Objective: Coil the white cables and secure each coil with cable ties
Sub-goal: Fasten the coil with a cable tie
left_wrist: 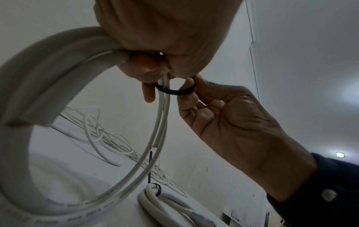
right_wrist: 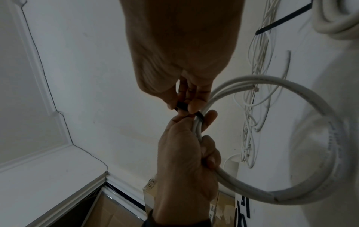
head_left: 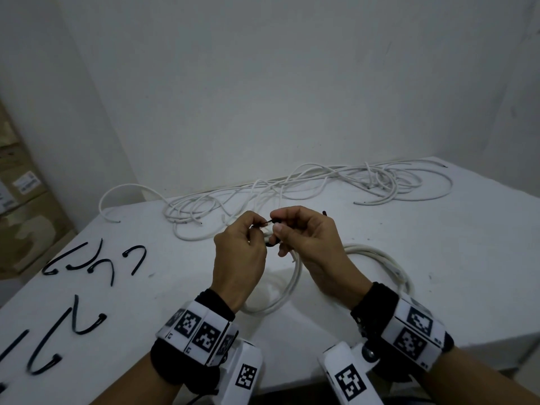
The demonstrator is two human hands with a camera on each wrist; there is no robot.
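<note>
Hands raised together over white table [head_left: 438,258]. Left hand [head_left: 238,255] curled round strands of held white coil [head_left: 295,276], thumb and forefinger also pinching one end of black cable tie [left_wrist: 174,92]. Right hand [head_left: 304,238] just beside left, fingertips pinching other part of same tie, looped loosely round coil's strands. Second coil [head_left: 380,258], already tied, lying beyond right wrist. Loose white cables [head_left: 292,188] tangled farther ahead of both hands. Spare black ties [head_left: 87,258] scattered well out to left of left hand.
</note>
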